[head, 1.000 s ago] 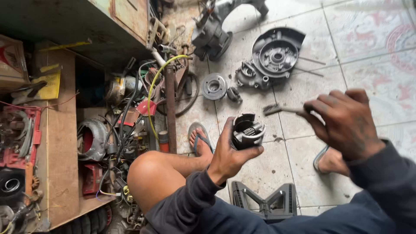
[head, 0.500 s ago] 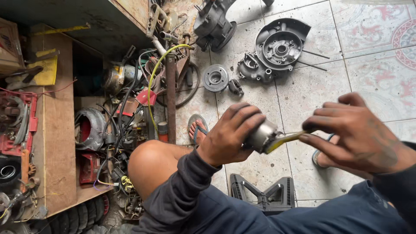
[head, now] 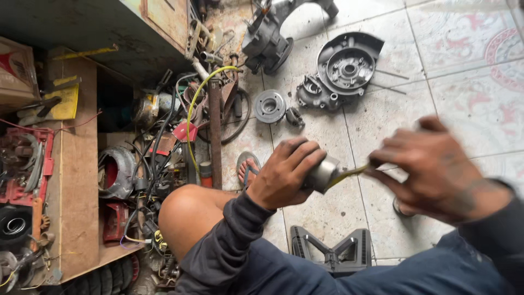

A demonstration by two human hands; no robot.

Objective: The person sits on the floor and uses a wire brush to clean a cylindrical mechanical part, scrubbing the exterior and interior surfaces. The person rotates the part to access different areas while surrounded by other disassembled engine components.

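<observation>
- My left hand (head: 286, 172) had its fingers (head: 305, 155) clenched around a small metal cylinder (head: 322, 175), held above the tiled floor (head: 458, 60) in front of my bare knee (head: 183, 210);
- My right hand (head: 431, 169), blurred, pinched a thin yellow-handled tool (head: 349, 173); its tip met the cylinder's open end;
- A round engine cover (head: 346, 68) lay on the tiles beyond my hands; a grey disc (head: 269, 106) sat just left of it;
- A black metal stand (head: 338, 251) rested near my lap;
- A yellow hose (head: 204, 90) arched over the pile of parts to my left.
</observation>
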